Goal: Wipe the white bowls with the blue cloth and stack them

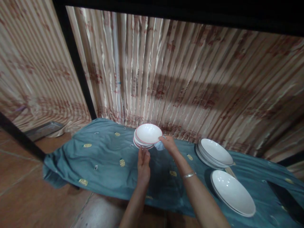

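- The white bowl (148, 133) was shallow and round, with a thin red rim and a glossy inside that caught small spots of light; nothing lay in it.
- It sat at the top of the pile, tipped slightly forward.
- The stacked bowls (137, 141) beneath were also white with red rims, nested upright near the back edge of the cloth-covered counter (106, 171).
- The pale blue cloth (159, 145) hung crumpled just beneath the bowl's right edge, partly hidden.

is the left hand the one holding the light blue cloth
No, the light blue cloth is in the right hand, beside the top red-rimmed bowl.
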Motion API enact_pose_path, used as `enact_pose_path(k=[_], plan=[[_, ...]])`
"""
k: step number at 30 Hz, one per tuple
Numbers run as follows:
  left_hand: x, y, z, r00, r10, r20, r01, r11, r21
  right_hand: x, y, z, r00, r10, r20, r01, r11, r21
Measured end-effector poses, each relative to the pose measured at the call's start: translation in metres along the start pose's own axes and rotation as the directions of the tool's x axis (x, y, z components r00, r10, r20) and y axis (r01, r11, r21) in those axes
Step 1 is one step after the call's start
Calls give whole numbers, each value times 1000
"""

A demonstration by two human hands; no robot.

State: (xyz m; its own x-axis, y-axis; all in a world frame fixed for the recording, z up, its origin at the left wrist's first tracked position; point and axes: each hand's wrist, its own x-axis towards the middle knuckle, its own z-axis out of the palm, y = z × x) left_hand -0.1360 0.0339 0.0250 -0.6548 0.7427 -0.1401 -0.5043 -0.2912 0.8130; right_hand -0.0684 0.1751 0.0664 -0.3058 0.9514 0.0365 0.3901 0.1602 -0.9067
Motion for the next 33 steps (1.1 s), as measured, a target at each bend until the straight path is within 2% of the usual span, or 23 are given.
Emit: enact_pose_path(k=[5, 8, 15, 18, 21, 25, 27, 29, 31, 33], plan=[[-9, 9, -1, 997, -40, 71, 45, 997, -65, -53, 9, -29, 998, -40, -52, 46, 992, 120], [-18, 5, 0, 991, -86, 104, 93, 993, -69, -82, 22, -44, 990, -82, -117, 91, 992, 82], [-42, -10, -5, 974, -216, 69, 215, 976, 15, -120, 64, -47, 992, -28, -124, 38, 996, 75], [-47, -17, -10, 965, -258, 51, 257, 966, 37, -130, 81, -49, 994, -27, -107, 28, 1000, 10], [-47, -23, -14, 954, -295, 53, 290, 953, 84, -138, 89, -66, 995, -28, -93, 18, 994, -106], [-47, -29, -14, 941, -334, 63, 321, 934, 156, -146, 86, -101, 953, -87, -290, 11, 967, -255], [-48, -31, -13, 931, -356, 84, 335, 922, 192, -148, 82, -108, 928, -157, -337, 58, 956, -287], [-51, -33, -12, 921, -368, 130, 334, 915, 227, -151, 81, -104, 922, -257, -289, 164, 937, -309], [-55, -35, -11, 910, -380, 165, 332, 907, 260, -154, 83, -92, 915, -372, -157, 291, 877, -383], [-57, -38, -10, 902, -395, 175, 336, 897, 287, -156, 88, -78, 918, -397, 6, 342, 785, -517]])
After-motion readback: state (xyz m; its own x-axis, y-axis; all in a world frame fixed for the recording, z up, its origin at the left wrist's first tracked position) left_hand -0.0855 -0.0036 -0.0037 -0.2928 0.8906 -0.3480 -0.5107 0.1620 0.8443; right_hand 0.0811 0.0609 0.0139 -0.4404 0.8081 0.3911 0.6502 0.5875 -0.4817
